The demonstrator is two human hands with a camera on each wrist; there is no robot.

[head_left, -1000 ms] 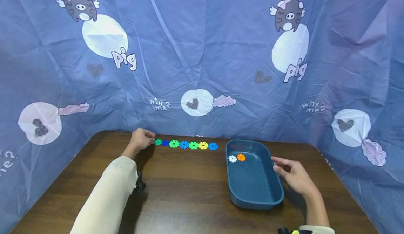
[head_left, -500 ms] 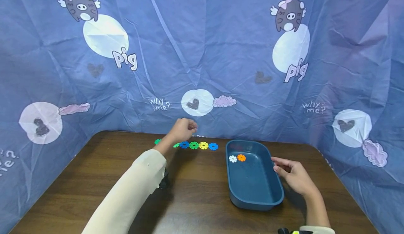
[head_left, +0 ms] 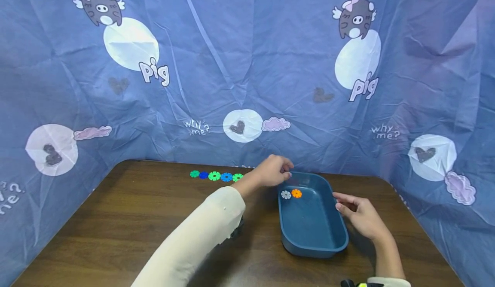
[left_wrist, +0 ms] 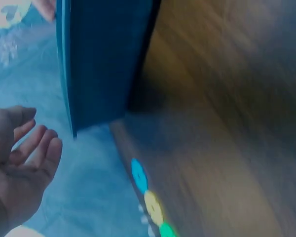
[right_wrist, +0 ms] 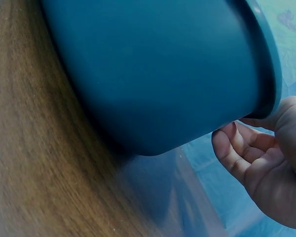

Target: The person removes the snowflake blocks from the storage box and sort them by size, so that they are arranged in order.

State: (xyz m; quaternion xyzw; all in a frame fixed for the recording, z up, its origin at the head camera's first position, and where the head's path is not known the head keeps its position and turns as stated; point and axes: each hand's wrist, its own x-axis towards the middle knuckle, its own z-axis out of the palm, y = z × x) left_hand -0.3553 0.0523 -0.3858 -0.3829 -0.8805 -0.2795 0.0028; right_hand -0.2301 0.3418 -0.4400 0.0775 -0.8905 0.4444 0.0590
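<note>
My left hand [head_left: 272, 171] hovers at the far left corner of the blue tray [head_left: 313, 252], its fingers loosely bent. No object shows between those fingers in the left wrist view. My right hand [head_left: 363, 218] has its fingertips [right_wrist: 221, 140] against the tray's right outer wall, just under the rim. Inside the tray lie a white snowflake disc [head_left: 285, 195] and an orange snowflake disc [head_left: 296, 193]. Along the table's far edge runs a row of discs, including a light green disc [head_left: 214, 176]; the left arm hides its right end in the head view.
In the left wrist view a blue disc [left_wrist: 139, 175] and a yellow disc [left_wrist: 154, 207] lie at that row's end, near the tray. The brown wooden table [head_left: 127, 218] backs onto a blue printed cloth [head_left: 216, 63].
The left hand has swept right, from the row's left end, above the discs, to the tray's far left corner. The right hand and the tray have stayed put.
</note>
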